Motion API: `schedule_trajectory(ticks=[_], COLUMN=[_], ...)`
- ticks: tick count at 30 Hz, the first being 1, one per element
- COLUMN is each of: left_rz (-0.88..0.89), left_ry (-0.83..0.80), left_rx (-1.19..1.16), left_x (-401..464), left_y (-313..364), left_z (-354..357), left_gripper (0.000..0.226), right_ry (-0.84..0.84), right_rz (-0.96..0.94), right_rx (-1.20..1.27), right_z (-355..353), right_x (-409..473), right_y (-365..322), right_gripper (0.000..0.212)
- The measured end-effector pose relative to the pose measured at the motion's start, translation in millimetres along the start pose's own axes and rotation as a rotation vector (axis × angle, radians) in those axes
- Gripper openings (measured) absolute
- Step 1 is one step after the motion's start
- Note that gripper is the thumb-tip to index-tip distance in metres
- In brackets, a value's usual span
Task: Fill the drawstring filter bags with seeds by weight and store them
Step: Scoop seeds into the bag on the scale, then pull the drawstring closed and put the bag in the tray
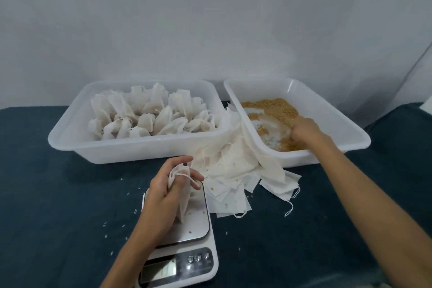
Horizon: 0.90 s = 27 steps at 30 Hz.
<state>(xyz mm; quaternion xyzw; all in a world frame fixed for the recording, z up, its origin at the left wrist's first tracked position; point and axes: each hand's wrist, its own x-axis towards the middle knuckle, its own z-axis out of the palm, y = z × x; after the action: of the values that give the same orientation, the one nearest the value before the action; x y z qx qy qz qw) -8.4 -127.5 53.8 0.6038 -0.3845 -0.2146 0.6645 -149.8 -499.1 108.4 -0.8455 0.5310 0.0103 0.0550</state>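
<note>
A: Where's the filter bag (181,192)?

B: The left hand (163,196) holds it right over the scale (187,236). The grip is narrow, fingers curled round the bag w/ the white string looped by the fingertips. The bag's bottom tip hangs down onto the scale's plate.

A: And the right hand (304,130)?

B: It's in the seed tray (327,110), behind the scale & to the right. Fingers bent down into the brown seeds (273,106). Can't tell if the grip holds any seeds, it's blurry there.

A: What else is near the scale?

B: A heap of flat empty bags (236,170) lies just behind & right of the scale, some leaning on the seed tray's wall. Strings stick out at the heap's right side.

A: And the full ones?

B: The filled bags (149,117) sit packed in the big white tray (131,145), behind the scale & a bit left. They stand in rows, tops up.

A: What's under it all?

B: A dark blue worktop (58,194). Little loose seeds lie on it left of the scale, & a few on the scale's plate too. The scale's screen & three buttons face the person; numbers too blurry to read.
</note>
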Motion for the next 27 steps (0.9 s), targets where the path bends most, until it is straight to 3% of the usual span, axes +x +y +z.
schedule_trajectory(ticks=[4, 7, 10, 12, 15, 20, 27], left_rz=[-0.003, -0.007, -0.015, -0.023, -0.037, -0.046, -0.081], left_ry=[0.009, 0.010, 0.021, 0.036, 0.092, 0.202, 0.197], left_rx=[-0.038, -0.026, 0.019, 0.051, 0.078, 0.073, 0.103], left_x=[-2.1, -2.7, -3.1, -2.2, 8.1, 66.7, 201.9], left_y=[-0.6, -2.3, -2.5, -0.6, 9.2, 37.5, 48.3], left_z=[-1.8, -1.4, -0.6, -0.4, -2.3, -15.7, -11.0], left_gripper=[0.028, 0.034, 0.032, 0.031, 0.031, 0.039, 0.030], right_ry=[-0.022, 0.173, 0.462, 0.544, 0.446, 0.297, 0.344], right_rz=[0.003, -0.042, -0.254, -0.492, -0.728, -0.663, -0.665], right_rx=[-0.014, -0.003, 0.334, 0.594, 0.888, 1.081, 1.083], right_z=[3.3, -3.5, -4.8, -1.0, 22.7, 73.6, 84.7], right_x=[-3.1, -16.0, -48.1, -80.3, -128.7, -148.7, -141.8], right_y=[-2.2, -6.8, -22.5, -41.3, -74.9, -104.7, -98.9], right_gripper=[0.016, 0.012, 0.016, 0.011, 0.007, 0.011, 0.010])
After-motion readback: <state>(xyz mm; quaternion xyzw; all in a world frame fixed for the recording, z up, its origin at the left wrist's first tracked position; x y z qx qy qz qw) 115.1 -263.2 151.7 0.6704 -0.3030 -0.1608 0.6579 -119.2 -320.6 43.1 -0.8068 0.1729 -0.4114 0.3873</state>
